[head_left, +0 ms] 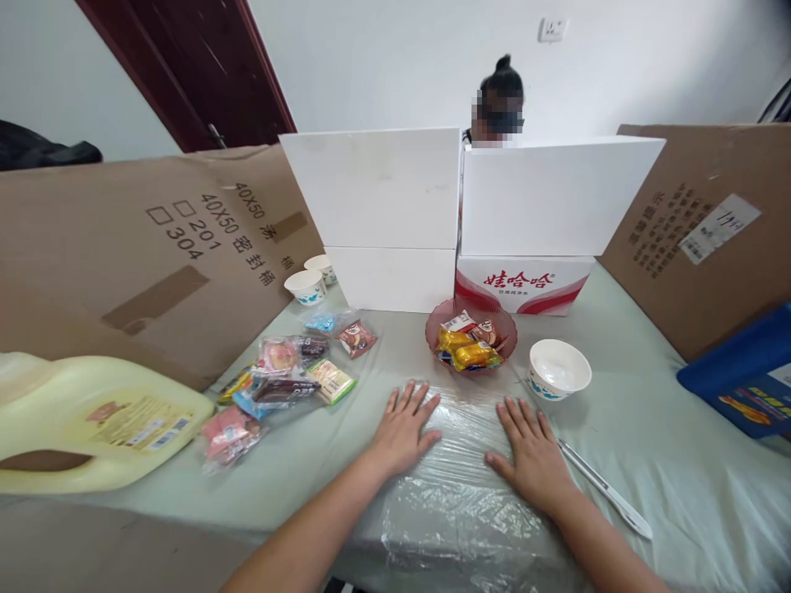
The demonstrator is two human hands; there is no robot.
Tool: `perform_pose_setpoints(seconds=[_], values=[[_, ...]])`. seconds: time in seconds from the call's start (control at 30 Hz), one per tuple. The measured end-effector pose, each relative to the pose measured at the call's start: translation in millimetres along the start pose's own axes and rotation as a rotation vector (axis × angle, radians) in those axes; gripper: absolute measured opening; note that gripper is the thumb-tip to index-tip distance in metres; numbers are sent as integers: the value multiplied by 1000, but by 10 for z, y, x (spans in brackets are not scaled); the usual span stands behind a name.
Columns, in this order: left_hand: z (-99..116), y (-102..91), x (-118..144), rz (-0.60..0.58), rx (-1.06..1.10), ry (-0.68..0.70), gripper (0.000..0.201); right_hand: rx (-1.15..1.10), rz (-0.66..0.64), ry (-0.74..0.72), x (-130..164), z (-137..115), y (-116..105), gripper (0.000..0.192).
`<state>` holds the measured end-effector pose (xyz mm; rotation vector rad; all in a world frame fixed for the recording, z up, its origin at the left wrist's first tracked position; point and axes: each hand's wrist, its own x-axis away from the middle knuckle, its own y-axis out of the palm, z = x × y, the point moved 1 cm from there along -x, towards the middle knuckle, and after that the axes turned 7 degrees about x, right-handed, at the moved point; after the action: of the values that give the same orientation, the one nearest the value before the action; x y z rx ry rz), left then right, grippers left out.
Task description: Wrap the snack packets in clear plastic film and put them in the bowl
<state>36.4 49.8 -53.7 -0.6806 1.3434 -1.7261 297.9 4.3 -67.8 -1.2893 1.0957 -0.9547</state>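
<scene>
My left hand (403, 430) lies flat, fingers spread, on a sheet of clear plastic film (461, 502) that covers the near middle of the table. My right hand (532, 455) rests palm down on the same film, a little to the right. Neither hand holds anything. Just beyond my fingers stands a pink glass bowl (505, 323) with wrapped snacks (470, 346) in it. A white paper bowl (558, 369) sits to its right. A white knife-like tool (609, 492) lies on the table beside my right wrist.
Several loose snack packets (281, 380) lie at the left. A pale yellow jug (92, 420) lies on its side at the far left. Two paper cups (307, 285), white boxes (376, 193), a red-and-white carton (522, 284) and cardboard sheets (142, 247) ring the table. A person sits behind the boxes.
</scene>
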Motion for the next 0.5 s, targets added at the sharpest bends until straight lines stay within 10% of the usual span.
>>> perform_pose_setpoints(seconds=[0.13,0.27,0.4,0.5], values=[[-280,-169,179,173,12,-144,48,2,108,12,254,167,-27,75],[-133,-343,638,321,137,140,27,-70,205,-222,687,222,-294,59],[94,-281,1213,85,181,528,44,-77,248,-454,1187,258,-341,84],[130,-150,1429,-32,99,605,60,31,302,-506,1387,267,-177,64]])
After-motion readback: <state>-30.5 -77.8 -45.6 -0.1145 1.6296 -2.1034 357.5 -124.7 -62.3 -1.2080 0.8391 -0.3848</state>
